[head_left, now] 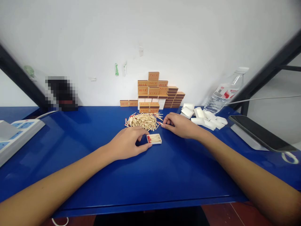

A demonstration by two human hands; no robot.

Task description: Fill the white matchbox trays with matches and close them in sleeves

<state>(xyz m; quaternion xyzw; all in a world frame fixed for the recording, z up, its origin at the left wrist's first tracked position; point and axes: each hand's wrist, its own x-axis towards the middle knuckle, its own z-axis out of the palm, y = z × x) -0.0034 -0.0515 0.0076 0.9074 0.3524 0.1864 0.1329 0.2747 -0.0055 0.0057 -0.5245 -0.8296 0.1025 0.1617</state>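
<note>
Your left hand [128, 144] curves into a loose C, thumb on the near side and fingertips at the far corner, gripping the left end of a small white tray [156, 143]. The tray is a shallow, straight-sided rectangle of what looks like thin card, resting flat on the table [141, 179] just right of those fingertips; inside it, slim pale matchsticks [156, 137] lie lengthwise with their red heads gathered at the end nearest your left thumb. Your right hand [180, 125] is pinched closed, thumb against forefinger, on a few matches [160, 123] whose red heads poke out to the left; exactly how many you hold is too small to tell. Just left of these right fingertips, and beyond your left ones, spreads a pile of loose matches [144, 122], a bristly heap of dry-looking wooden sticks crossing at all angles. Farther past both sets of fingers, matchboxes [152, 91] stand in a stepped stack, crisp little blocks with tan printed faces and dark brown sides. To the right beyond your right knuckles lie tumbled white trays [198, 121], hollow and smooth, with a clear, ribbed plastic bottle [221, 92] leaning behind them. The blue tabletop under your fingers is smooth and glossy.
</note>
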